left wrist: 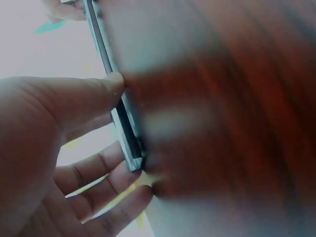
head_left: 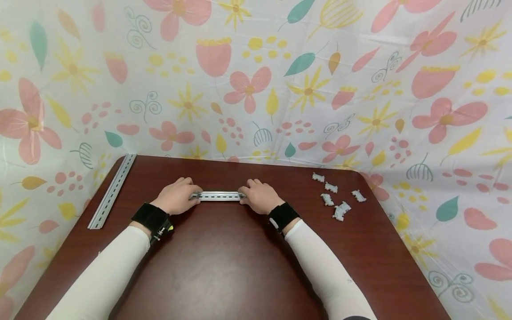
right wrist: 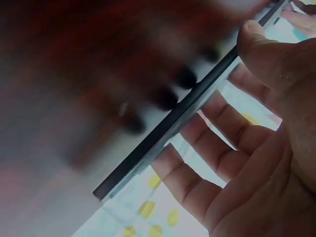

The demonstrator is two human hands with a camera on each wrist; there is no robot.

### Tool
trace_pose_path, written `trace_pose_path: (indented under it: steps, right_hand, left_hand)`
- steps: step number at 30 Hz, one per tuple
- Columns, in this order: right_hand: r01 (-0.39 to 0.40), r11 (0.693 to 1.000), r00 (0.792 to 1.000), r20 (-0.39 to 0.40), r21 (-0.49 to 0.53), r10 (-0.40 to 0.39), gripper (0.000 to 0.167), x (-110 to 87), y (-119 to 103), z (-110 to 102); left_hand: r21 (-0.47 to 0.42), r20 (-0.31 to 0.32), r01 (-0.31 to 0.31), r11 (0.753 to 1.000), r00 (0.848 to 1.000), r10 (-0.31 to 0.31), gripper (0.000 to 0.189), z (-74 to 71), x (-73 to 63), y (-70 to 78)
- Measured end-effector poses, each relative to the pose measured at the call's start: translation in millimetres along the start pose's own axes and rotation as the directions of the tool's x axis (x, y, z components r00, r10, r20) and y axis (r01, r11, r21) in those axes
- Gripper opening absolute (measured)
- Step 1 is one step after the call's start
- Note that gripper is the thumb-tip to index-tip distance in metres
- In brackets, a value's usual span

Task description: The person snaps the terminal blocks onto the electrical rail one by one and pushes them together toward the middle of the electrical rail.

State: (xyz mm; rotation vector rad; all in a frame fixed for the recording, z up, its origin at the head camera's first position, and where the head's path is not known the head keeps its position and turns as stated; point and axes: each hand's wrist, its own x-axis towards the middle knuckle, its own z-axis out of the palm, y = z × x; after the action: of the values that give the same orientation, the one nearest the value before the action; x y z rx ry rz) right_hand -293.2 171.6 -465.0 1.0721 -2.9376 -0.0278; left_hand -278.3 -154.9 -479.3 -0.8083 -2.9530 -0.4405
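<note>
A short slotted metal DIN rail [head_left: 218,196] lies crosswise over the far half of the table, between my hands. My left hand [head_left: 177,197] grips its left end, with the thumb on the near edge and fingers at the far edge. In the left wrist view the end of the rail [left wrist: 129,143] shows beside the fingers. My right hand [head_left: 262,197] pinches the right part in the same way. The right wrist view has the rail [right wrist: 168,126] running diagonally between the thumb and the spread fingers, its end sticking out past them.
A longer slotted rail [head_left: 112,192] lies along the left edge of the brown table [head_left: 224,266]. Several small light-grey plastic pieces [head_left: 327,199] are scattered at the right, some touching each other. A flower-patterned sheet [head_left: 248,111] rises behind and at both sides of the table.
</note>
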Motion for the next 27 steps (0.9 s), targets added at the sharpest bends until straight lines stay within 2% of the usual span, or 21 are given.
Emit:
trace_pose_path:
  steps: [8, 16, 20, 27]
  right_hand:
    - [-0.012, 1.0, 1.0, -0.019, 0.01, 0.012, 0.038, -14.1, -2, 5]
    - [-0.007, 1.0, 0.997, -0.073, 0.003, 0.008, 0.038, -34.2, -3, 11]
    - [0.002, 1.0, 0.996, -0.094, 0.005, -0.002, 0.038, -36.5, -3, 12]
    - [0.035, 0.999, 0.992, -0.12, 0.019, -0.033, 0.037, -35.2, -2, 11]
  left_hand:
    - [-0.022, -0.024, -0.032, 0.999, 0.999, 0.031, 0.028, 6.2, 1.2, 1.2]
    - [-0.026, -0.003, -0.076, 0.997, 0.997, 0.076, 0.027, 11.2, 4.5, 5.5]
    - [-0.028, -0.004, -0.062, 0.998, 0.998, 0.062, 0.028, 9.1, 4.1, 5.6]
    - [-0.033, -0.001, -0.075, 0.997, 0.997, 0.075, 0.028, 3.9, 1.0, 4.3]
